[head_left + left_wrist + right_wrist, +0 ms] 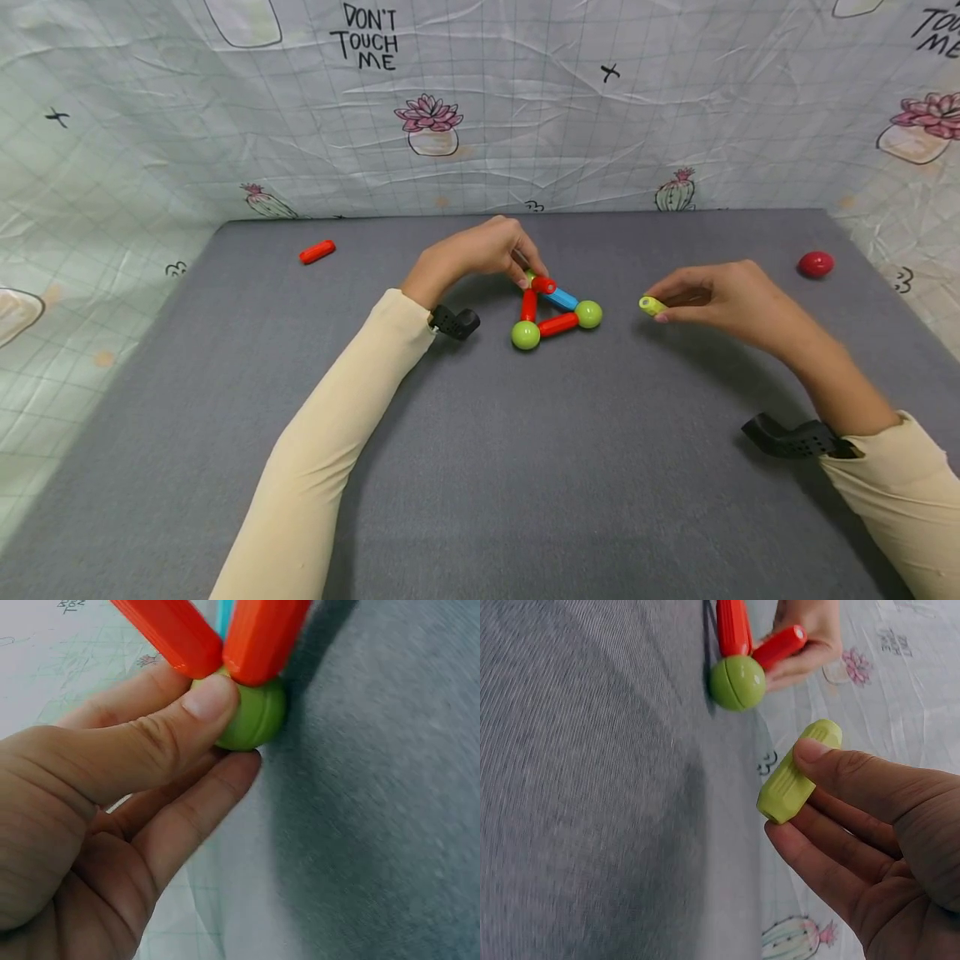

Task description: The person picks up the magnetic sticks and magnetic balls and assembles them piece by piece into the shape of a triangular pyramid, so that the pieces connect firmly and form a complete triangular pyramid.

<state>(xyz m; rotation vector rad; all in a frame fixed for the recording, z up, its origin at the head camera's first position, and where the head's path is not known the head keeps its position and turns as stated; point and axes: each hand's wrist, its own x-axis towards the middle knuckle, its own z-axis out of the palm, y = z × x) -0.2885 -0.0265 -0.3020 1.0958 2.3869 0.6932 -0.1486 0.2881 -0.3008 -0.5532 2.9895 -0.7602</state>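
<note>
Head view: left grip (pixel 491 248) on a rod-and-ball triangle (pixel 553 326), right grip (pixel 731 300) on a lime rod (pixel 799 776)

A person's left grip is narrow, thumb and fingers pinching the far green ball (pixel 259 724) at one corner of the triangle. From that ball, a red side rod (pixel 529 306) runs nearer than the left grip to the near green ball (pixel 526 335), while a blue rod (pixel 564 300) slants to the right of the grip, ending at the right-hand green ball (pixel 588 314). A front red rod (pixel 559 324) joins those two. An extra red rod (pixel 545 286) also meets the pinched ball, its other end free just beside the left grip. The right grip holds the lime rod between thumb and fingers, raised off the grey desk (pixel 480 467) and apart from the triangle to its left. A lone red rod (pixel 317 252) lies well left of the left grip; a red ball (pixel 815 264) rests to the right of the right grip. Printed cloth (pixel 510 125) hangs beyond both grips.
</note>
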